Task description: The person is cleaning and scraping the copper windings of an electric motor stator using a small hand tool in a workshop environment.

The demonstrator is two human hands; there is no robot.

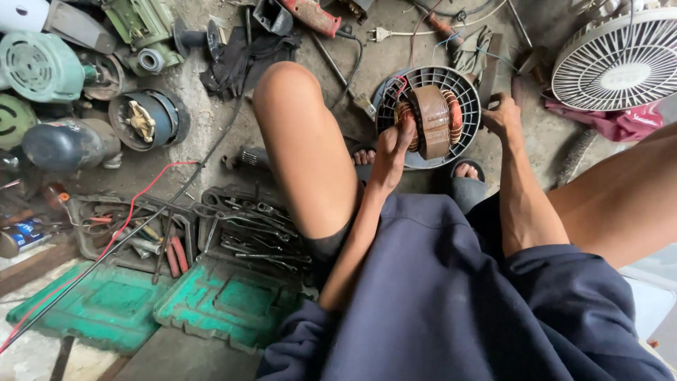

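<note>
A fan motor stator (431,120) with copper windings sits in a round grey fan housing (465,92) on the concrete floor between my feet. My left hand (393,152) reaches between my knees, its fingers resting on the left side of the stator. My right hand (502,116) is closed on the right edge of the housing; whether it also holds a small tool I cannot tell. My left knee (293,99) rises just left of the hands.
An open green toolbox (211,303) with wrenches and pliers lies at the lower left. Old motors (42,67) and a pump crowd the upper left. A white fan grille (620,56) stands at the upper right. Cables and a red wire (127,219) cross the floor.
</note>
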